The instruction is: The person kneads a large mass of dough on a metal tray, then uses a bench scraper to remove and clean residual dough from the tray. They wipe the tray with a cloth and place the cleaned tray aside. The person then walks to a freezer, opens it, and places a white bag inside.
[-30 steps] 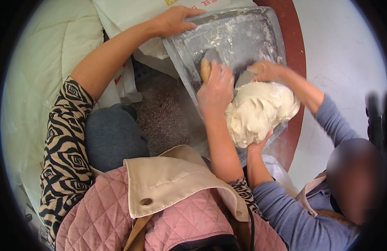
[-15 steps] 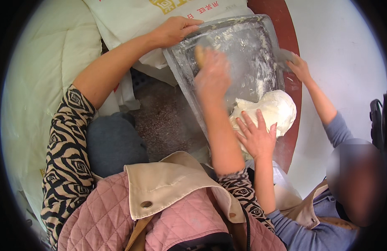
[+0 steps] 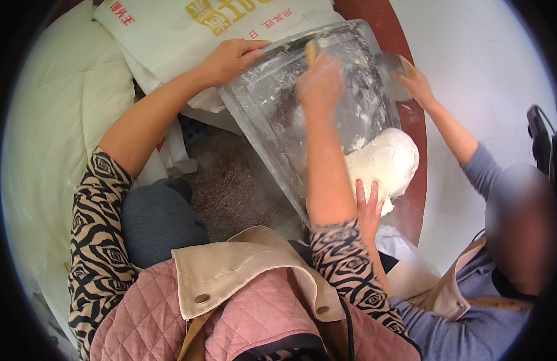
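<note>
I'm watching from afar, and starting at the left I have a cream quilted cover (image 3: 56,156) filling that edge, with a sleeve (image 3: 104,240) in bold black-and-tan pattern in front of it. Up top, white sacks (image 3: 164,45) carry red and gold printing. Below, a dark blue-grey knee (image 3: 161,222) sits beside a speckled brown floor (image 3: 230,186).

Now the left hand (image 3: 230,63): it's closed on the upper left corner of a grey tray (image 3: 272,120), fingers over the rim. The tray sits tilted in my view, its inside streaked with white flour and scraps of paste. Over the middle of it, here's the right hand (image 3: 322,81), blurred but gripping a tool by its wooden handle (image 3: 311,53); the working end I can't make out. That forearm crosses the tray's lower part.

On to the dough (image 3: 387,162), a big, pale, smooth lump at the tray's lower right, just beside my wearer's right forearm. Whether its underside rests on the tray, I can't tell. A co-worker's lower hand (image 3: 369,210) has its fingers spread against the dough's near side. Their upper hand (image 3: 418,87) grips a flat grey scraper (image 3: 392,75) at the tray's right edge, above a red-brown strip (image 3: 414,138). Far right, I see the co-worker's blue-grey sleeve (image 3: 483,168).
</note>
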`<state>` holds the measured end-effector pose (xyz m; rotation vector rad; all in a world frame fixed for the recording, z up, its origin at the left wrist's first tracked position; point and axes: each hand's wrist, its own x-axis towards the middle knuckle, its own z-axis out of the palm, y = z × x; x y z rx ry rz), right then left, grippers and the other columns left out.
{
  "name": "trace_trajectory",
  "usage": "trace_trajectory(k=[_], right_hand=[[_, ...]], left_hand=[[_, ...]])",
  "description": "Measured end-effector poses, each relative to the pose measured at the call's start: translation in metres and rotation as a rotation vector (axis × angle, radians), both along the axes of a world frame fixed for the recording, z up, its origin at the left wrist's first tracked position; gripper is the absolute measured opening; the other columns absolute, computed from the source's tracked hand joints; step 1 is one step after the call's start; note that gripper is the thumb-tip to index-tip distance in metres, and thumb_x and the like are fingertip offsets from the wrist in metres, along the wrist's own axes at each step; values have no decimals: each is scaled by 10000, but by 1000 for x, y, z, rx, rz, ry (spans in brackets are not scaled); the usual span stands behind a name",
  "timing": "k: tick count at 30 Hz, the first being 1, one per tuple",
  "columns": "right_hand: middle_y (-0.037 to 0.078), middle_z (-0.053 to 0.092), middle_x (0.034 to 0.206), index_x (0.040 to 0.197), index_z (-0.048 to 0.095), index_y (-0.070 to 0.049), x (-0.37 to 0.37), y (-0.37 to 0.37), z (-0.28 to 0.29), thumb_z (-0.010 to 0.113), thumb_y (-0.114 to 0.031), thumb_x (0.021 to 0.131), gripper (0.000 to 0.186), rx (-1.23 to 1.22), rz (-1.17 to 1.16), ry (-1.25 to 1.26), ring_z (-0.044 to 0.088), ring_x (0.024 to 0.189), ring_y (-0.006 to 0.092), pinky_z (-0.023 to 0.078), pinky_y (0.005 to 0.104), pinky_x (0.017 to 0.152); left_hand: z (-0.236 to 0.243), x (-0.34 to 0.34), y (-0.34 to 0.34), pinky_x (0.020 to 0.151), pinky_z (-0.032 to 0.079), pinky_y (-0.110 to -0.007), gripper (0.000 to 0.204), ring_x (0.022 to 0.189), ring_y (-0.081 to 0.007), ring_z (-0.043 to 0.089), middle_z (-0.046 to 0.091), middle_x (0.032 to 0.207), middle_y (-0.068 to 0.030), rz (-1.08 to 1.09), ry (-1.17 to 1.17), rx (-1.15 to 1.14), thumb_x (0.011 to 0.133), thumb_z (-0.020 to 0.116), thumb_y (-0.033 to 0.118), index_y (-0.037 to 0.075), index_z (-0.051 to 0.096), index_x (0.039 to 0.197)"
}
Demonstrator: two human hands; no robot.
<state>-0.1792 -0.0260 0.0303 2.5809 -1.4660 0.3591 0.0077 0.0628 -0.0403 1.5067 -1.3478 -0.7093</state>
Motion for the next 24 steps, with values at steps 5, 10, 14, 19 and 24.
trace_trajectory(k=[5,10,14,19,24], right_hand=[[199,675,1033,1117,680,-46,-30,-38,22,680,-169,865,280,93,-3,-17,670,962,422,539,508,845],[138,672,1014,1120,717,-117,-38,41,-8,696,-119,845,275,45,100,-86,661,946,369,534,478,830],[101,643,1033,1154,701,-116,-35,46,-21,720,-66,772,386,-51,134,-147,632,938,326,527,442,811],[70,647,1052,1147,721,-143,-44,45,-18,713,-57,765,392,-8,137,-146,625,953,321,528,432,831],[89,682,1082,1112,722,-139,-62,59,-13,725,-49,785,339,5,167,-261,638,993,333,516,439,882]], left_hand=[[9,0,0,871,523,-385,383,939,-310,687,723,1075,-214,-21,45,84,1035,572,272,51,641,1340],[23,-1,0,899,528,-444,395,1048,-369,665,684,1220,-160,3,-551,192,1024,575,273,71,591,1363],[31,-9,-34,938,526,-462,459,1181,-342,623,606,1382,-115,-40,-732,-18,1017,566,238,105,497,1451],[26,-20,-91,1172,366,-492,635,1485,-293,381,383,1621,-81,-189,-962,-1,995,562,196,100,324,1576],[18,-21,-87,1244,242,-493,668,1550,-265,261,303,1671,-57,-188,-1028,-58,985,558,232,85,310,1588]])
